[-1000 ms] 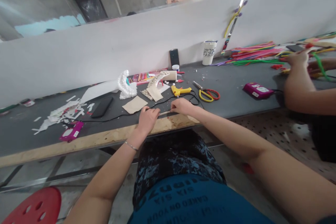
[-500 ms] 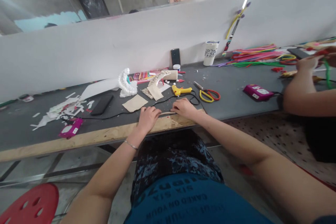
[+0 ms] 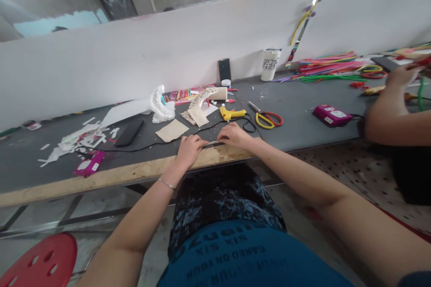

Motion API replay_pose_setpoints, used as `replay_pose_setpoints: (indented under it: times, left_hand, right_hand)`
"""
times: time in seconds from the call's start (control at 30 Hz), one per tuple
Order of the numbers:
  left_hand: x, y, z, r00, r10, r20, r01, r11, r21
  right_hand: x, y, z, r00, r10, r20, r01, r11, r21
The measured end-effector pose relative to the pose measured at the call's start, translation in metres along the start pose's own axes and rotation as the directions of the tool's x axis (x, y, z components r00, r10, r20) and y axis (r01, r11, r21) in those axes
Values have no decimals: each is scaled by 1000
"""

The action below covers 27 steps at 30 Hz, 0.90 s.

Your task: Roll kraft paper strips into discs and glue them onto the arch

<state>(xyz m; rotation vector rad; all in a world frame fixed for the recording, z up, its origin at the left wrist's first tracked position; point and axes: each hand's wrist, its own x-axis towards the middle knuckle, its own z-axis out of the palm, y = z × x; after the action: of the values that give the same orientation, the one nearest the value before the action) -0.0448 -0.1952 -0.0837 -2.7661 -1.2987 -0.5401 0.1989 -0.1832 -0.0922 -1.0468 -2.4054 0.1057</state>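
Observation:
At the wooden front edge of the table, a thin pale strip (image 3: 213,142) is stretched between both hands; its material is too small to make out. My left hand (image 3: 189,147) has its fingers closed on the strip's left end. My right hand (image 3: 235,134) pinches the other end, fingertips pointing left. Just beyond the hands lie a beige paper piece (image 3: 171,131) and a yellow glue gun (image 3: 232,113) with a black cord. Scissors (image 3: 265,119) with yellow and red handles rest to the right of the glue gun.
White paper scraps (image 3: 76,139), a black phone (image 3: 129,133) and a magenta box (image 3: 89,164) lie to the left. A white bumpy curved piece (image 3: 162,106) stands behind. A cup (image 3: 270,65) stands near the partition. At right are another magenta box (image 3: 332,115) and a co-worker's arm (image 3: 397,116).
My right hand has shifted slightly left and the strip between the hands looks narrower and paler. The left hand stays nearly in place. The whole view has moved a little.

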Motion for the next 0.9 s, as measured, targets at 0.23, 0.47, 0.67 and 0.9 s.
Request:
replay_pose_setpoints:
  times: [0.23,0.47,0.67,0.9]
  left_hand:
    - [4,-7,6,1000,-24,-1,24,998,-56]
    - [6,-7,2,999,-37,-2,36,993,-114]
    - [7,-2,1,996,-94,9,95,992,-89]
    - [12,3,2,987,-159,-34,157,985,-73]
  right_hand:
    - [-7,-9,-8,991,-112,77,119,988,-94]
    - [-4,-9,-2,997,65,49,-60,994,-96]
    - [8,-7,4,978,187,92,-186,982,-16]
    - [11,-10,0,973,213,89,-218,975,51]
